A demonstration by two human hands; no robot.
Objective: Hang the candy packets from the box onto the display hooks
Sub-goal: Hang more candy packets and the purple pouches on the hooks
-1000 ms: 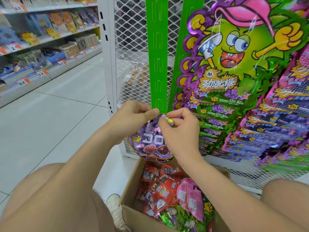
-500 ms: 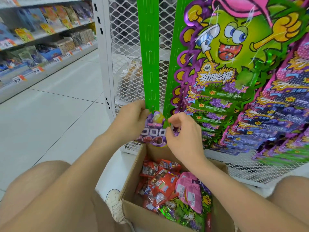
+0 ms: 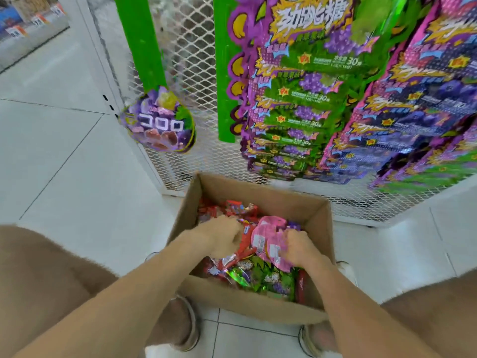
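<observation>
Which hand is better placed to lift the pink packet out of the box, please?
Right: the right hand curls on the pink packet; the left hand is among the red packets beside it.

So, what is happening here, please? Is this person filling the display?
Yes, it looks so. A person crouches before a mesh display rack and reaches with both hands into a cardboard box of candy packets. The right hand grips a pink packet. The left hand is curled among the red packets, but I cannot tell if it holds one. One purple packet already hangs at the bottom of the green strip. Many packets remain in the box.
</observation>
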